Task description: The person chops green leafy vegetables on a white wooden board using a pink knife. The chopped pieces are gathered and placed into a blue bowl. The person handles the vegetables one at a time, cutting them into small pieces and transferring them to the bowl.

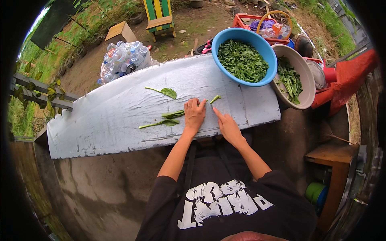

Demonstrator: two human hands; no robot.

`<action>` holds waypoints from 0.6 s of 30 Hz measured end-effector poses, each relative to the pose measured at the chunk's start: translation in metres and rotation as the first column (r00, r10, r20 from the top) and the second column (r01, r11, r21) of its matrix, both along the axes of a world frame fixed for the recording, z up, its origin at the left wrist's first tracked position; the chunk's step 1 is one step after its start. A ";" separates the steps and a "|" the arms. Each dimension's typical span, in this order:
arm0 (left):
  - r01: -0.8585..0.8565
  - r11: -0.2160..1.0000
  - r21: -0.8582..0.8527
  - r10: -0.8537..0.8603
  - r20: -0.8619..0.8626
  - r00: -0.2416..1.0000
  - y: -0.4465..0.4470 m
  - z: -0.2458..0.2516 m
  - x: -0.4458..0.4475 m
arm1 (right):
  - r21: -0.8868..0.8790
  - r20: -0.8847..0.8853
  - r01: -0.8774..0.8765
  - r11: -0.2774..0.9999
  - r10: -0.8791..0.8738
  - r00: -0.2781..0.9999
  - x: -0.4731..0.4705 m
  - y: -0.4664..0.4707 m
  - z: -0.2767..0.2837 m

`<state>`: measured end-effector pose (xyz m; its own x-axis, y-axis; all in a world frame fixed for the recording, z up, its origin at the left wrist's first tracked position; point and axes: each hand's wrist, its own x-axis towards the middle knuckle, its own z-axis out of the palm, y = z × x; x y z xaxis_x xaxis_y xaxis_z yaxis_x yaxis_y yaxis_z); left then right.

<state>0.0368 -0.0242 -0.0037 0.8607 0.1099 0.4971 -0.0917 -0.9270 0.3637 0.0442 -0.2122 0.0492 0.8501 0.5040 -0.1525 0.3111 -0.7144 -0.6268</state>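
My left hand [194, 114] rests on the pale covered table [120, 105], fingers bent over a green leafy stalk [173, 114] whose leaf shows left of the hand and whose tip shows by the fingertips. My right hand [226, 124] is over the table to its right, index finger pointing out near a short green stem piece [215, 99]; whether its curled fingers hold anything cannot be seen. Two more leafy stalks lie left of my hands, one farther back [162, 91] and one nearer the front edge [161, 123].
A blue basin [214, 60] of chopped greens stands at the table's back right, beside a beige basin [307, 87] with whole stalks. A bag of plastic bottles [125, 60] is behind the table. A red crate [238, 22], a slatted chair [158, 15] and a wooden stand [331, 156] are around it.
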 end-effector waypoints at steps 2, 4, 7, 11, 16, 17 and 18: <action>-0.014 0.999 -0.041 0.013 -0.026 1.000 0.001 0.004 -0.001 | 0.016 -0.016 0.004 1.000 -0.004 1.000 -0.002 -0.003 0.003; 0.003 0.995 -0.099 -0.002 0.012 1.000 0.004 -0.002 0.000 | 0.033 0.007 0.003 0.999 -0.003 1.000 0.001 0.004 0.006; 0.018 0.989 -0.148 -0.015 0.024 1.000 0.005 -0.003 0.001 | 0.080 0.041 0.000 0.997 -0.003 0.999 0.009 0.018 -0.001; 0.021 0.984 -0.175 -0.019 0.015 1.000 0.003 0.003 0.000 | 0.102 0.069 -0.020 0.995 0.012 0.998 0.012 0.025 -0.012; 0.000 0.993 -0.115 -0.003 -0.032 0.999 0.004 0.004 -0.006 | 0.059 0.018 -0.025 0.998 0.024 1.000 -0.004 0.001 -0.003; -0.008 0.996 -0.088 0.005 -0.034 0.999 0.005 0.004 -0.009 | 0.027 -0.005 -0.024 0.999 0.024 1.000 -0.005 -0.002 0.001; -0.010 0.997 -0.078 0.006 -0.052 0.999 0.005 0.006 -0.011 | 0.045 0.008 -0.024 0.999 0.024 1.000 -0.005 -0.003 0.001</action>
<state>0.0256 -0.0195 0.0022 0.8841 0.1539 0.4412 -0.0634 -0.8960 0.4396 0.0390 -0.2153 0.0501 0.8387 0.5305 -0.1228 0.3329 -0.6780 -0.6554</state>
